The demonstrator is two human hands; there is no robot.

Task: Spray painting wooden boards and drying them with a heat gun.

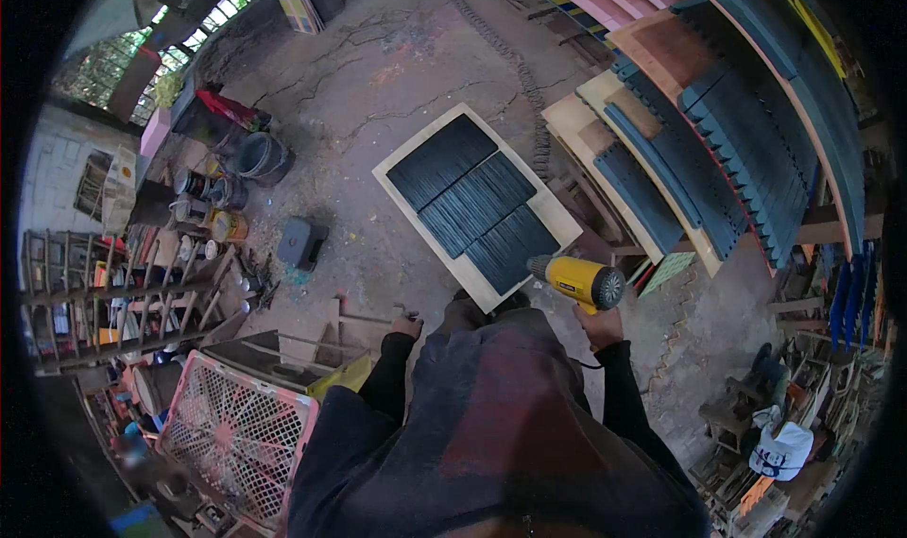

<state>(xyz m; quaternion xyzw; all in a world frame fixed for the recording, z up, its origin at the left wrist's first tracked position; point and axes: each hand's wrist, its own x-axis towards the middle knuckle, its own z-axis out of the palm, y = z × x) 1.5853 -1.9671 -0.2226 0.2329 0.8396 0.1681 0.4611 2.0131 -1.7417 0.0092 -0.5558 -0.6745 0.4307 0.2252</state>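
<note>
My right hand [601, 328] is wrapped round the handle of a yellow heat gun [573, 278]. Its dark nozzle points left, at the lower right part of a pale wooden board [404, 171]. Several dark blue-black panels [477, 201] with a ridged, glossy surface lie side by side on that board. The board slants in front of me, its near corner by my knees. My left hand [408, 325] hangs low beside my left leg, fingers curled, away from the board. Whether something small is in it, I cannot make out.
Racks of dark blue panels and boards [746, 151] stand at the right. On the left are buckets [263, 157], paint cans [229, 225], a grey stool-like block [301, 243] and a wooden rack [123, 292]. A pink-framed box fan [236, 434] stands near my left side.
</note>
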